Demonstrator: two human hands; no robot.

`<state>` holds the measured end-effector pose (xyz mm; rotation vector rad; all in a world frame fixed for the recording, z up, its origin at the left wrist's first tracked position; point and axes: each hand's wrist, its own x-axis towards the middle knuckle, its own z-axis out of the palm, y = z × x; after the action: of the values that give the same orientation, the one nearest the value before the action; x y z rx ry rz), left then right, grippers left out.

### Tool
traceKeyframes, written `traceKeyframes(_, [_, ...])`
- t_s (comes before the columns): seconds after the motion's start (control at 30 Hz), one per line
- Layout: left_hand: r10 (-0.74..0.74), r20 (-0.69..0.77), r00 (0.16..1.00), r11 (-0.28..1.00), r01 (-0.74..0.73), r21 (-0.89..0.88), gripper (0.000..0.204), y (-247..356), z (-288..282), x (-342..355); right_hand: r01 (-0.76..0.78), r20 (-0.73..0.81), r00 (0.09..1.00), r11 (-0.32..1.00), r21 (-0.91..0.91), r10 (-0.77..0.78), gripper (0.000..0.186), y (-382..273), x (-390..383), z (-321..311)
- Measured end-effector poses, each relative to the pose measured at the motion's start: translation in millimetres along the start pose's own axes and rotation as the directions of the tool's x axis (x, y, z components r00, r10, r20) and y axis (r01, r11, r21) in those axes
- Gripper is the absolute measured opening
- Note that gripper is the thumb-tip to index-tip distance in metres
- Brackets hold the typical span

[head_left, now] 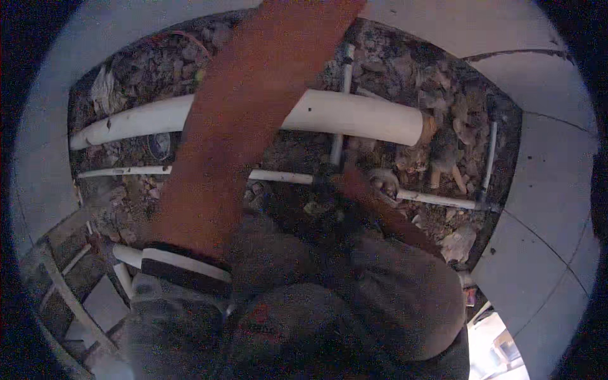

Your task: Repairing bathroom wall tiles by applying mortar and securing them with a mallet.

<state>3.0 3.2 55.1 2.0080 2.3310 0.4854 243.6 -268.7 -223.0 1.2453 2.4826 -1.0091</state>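
My left forearm reaches across the view to the upper edge, and the hand lies beyond the picture. Beneath it, a thick white pipe runs left to right. My right hand is low in the middle, beside a thin white pipe where it meets a dark joint. Shadow hides its fingers, so whether they grip the pipe is unclear. Another thin white pipe length extends to the right of my right forearm. An upright-running narrow pipe passes under the thick one.
Broken stones and rubble surround the pipes. Pale panels border the pit on the right and along the top. A ladder-like wooden frame stands at the lower left. A crumpled whitish bag lies near the right edge.
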Motion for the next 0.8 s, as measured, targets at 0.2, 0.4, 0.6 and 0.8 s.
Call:
traceKeyframes(0.2, [-0.010, -0.054, 0.998, 0.977, -0.002, -0.212, 0.043, -10.7, -7.2, -20.1, -0.143, -0.317, 0.925, 0.966, 0.216, 0.208, 0.050, -49.9, 3.5, -14.8])
traceKeyframes(0.4, [0.030, -0.009, 0.999, 0.964, -0.032, -0.265, 0.048, 1.0, -12.2, -14.3, -0.057, 0.046, 0.997, 0.998, -0.023, 0.058, 0.049, 4.6, 10.8, -18.4])
traceKeyframes(0.6, [-0.489, 0.656, 0.574, 0.864, 0.419, 0.278, 0.061, 21.6, -26.5, 63.5, -0.018, 0.132, 0.991, 1.000, 0.011, 0.017, 0.049, 16.3, 22.6, -37.0])
traceKeyframes(0.8, [0.016, 0.003, 1.000, 0.986, -0.015, -0.168, 0.058, -7.4, -4.5, -4.7, -0.030, 0.081, 0.996, 0.999, -0.020, 0.032, 0.048, 15.6, 16.5, -35.1])
